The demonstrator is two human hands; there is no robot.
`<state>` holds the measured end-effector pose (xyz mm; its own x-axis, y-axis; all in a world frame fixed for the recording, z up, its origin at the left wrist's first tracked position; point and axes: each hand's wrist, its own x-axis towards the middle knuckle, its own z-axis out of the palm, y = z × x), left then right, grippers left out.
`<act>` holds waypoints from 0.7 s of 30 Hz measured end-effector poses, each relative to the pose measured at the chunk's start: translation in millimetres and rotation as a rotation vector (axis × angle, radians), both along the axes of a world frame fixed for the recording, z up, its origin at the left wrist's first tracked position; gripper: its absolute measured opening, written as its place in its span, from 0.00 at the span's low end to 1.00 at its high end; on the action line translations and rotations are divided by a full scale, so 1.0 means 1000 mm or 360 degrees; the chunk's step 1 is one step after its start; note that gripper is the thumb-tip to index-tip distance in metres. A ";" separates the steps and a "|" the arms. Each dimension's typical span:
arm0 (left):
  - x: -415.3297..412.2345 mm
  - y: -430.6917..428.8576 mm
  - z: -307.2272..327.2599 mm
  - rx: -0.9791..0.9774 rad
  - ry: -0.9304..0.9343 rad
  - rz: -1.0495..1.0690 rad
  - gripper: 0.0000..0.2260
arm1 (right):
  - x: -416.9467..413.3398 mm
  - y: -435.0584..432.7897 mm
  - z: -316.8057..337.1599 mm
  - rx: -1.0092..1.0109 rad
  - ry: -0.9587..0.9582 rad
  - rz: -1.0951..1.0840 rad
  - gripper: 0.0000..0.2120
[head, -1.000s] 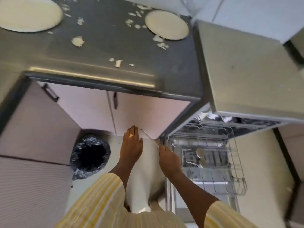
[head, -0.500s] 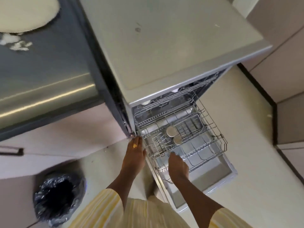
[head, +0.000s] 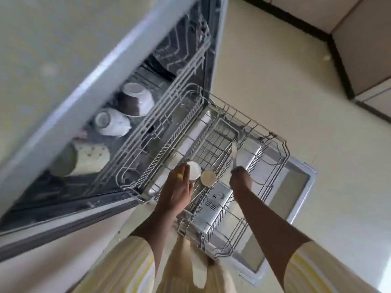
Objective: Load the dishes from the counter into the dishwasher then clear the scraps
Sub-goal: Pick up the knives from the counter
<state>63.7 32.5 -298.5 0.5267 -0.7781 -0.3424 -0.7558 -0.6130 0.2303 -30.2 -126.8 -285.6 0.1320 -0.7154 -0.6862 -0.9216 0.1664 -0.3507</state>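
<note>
My right hand (head: 241,179) has brought the knife (head: 234,154) down from the counter and now pinches its handle, blade up, above the cutlery basket (head: 213,149) of the pulled-out lower rack (head: 275,157). My left hand (head: 176,192) has moved to a small white cup (head: 194,171); I cannot tell whether it grips. I judge the knife drops in next.

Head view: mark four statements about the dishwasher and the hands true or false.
1. The lower rack sits pulled out over the open door. True.
2. The right hand grips a knife. True.
3. No dishes are inside the dishwasher. False: bowls sit inside it.
4. The left hand holds a plate. False: it holds no plate and reaches to a small round white cup in the lower rack.
</note>
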 end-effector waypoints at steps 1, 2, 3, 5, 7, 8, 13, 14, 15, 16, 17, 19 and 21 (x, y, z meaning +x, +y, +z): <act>0.006 -0.010 -0.014 0.0033 0.0000 -0.0076 0.27 | 0.007 -0.010 -0.016 0.0022 -0.0004 -0.0042 0.14; 0.010 -0.020 -0.029 0.0054 -0.0012 -0.0153 0.28 | 0.014 -0.019 -0.031 0.0036 0.0005 -0.0066 0.14; 0.015 -0.028 -0.043 0.0089 -0.0010 -0.0213 0.28 | 0.020 -0.027 -0.046 0.0041 0.0013 -0.0098 0.14; 0.024 -0.041 -0.071 0.0121 -0.0008 -0.0225 0.28 | 0.030 -0.039 -0.074 0.0044 0.0032 -0.0254 0.13; 0.032 -0.048 -0.096 0.0110 -0.0044 -0.0176 0.28 | 0.038 -0.044 -0.098 0.0040 0.0055 -0.0406 0.12; 0.035 -0.049 -0.108 0.0114 -0.0047 -0.0150 0.28 | 0.043 -0.044 -0.109 0.0034 0.0059 -0.0427 0.12; 0.045 -0.049 -0.150 0.0207 0.0077 -0.0131 0.31 | 0.061 -0.037 -0.143 -0.0110 -0.0010 -0.0445 0.12; 0.047 -0.049 -0.154 0.0242 0.0053 -0.0141 0.31 | 0.065 -0.036 -0.148 -0.0149 -0.0025 -0.0421 0.12; 0.049 -0.049 -0.157 0.0268 0.0036 -0.0148 0.31 | 0.068 -0.035 -0.151 -0.0181 -0.0026 -0.0390 0.12; 0.050 -0.049 -0.160 0.0275 0.0047 -0.0146 0.31 | 0.071 -0.034 -0.152 -0.0210 -0.0026 -0.0371 0.12; 0.050 -0.050 -0.162 0.0261 0.0078 -0.0134 0.31 | 0.074 -0.034 -0.154 -0.0238 -0.0025 -0.0371 0.12; 0.050 -0.050 -0.165 0.0248 0.0157 -0.0133 0.31 | 0.079 -0.035 -0.157 -0.0239 -0.0034 -0.0410 0.14; 0.052 -0.051 -0.166 0.0265 0.0079 -0.0213 0.30 | 0.083 -0.036 -0.160 -0.0220 -0.0031 -0.0455 0.15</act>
